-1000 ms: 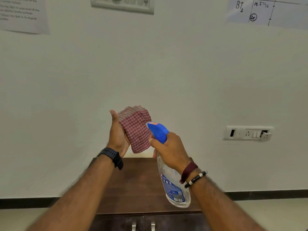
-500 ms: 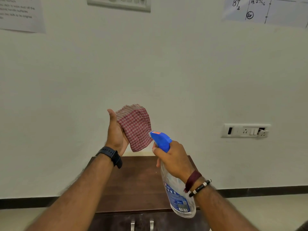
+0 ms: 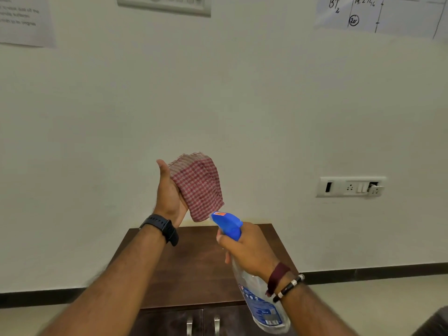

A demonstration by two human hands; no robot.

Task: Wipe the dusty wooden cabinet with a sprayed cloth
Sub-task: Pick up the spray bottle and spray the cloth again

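Change over the last second: the spray bottle [image 3: 260, 297] has dropped and pulled back. A second ago its blue nozzle [image 3: 228, 225] sat level with the middle of the cloth [image 3: 197, 187], right against it; now the nozzle sits just under the cloth's lower corner, at about 5 o'clock from it, close but whether touching I can't tell. The cloth barely moved. Left hand [image 3: 169, 195] grip: thumb up, palm flat behind the folded red-checked cloth, holding it upright in front of the wall [image 3: 218, 93]; the fingers are hidden behind the fabric, so how tightly they close I can't tell. Right hand [image 3: 249, 248] grip: wrapped round the bottle neck below the nozzle, closed on it, bottle tilted with its base toward 5 o'clock. Whether a finger is on the trigger isn't visible. No mist or wet patch shows, so I can't confirm the cloth got sprayed. My read: spraying is either done or ending, with the bottle lowering away. The cabinet [image 3: 201, 263] is at 6 o'clock below both hands, dark wood top against the wall, two door handles [image 3: 203, 324] at the bottom edge. Nothing has touched it yet, so wiping is not started. Next step probably needs the bottle parked somewhere and the cloth brought down flat onto the cabinet top. Power socket [image 3: 351, 186] sits at 3 o'clock on the wall, well apart from the action.
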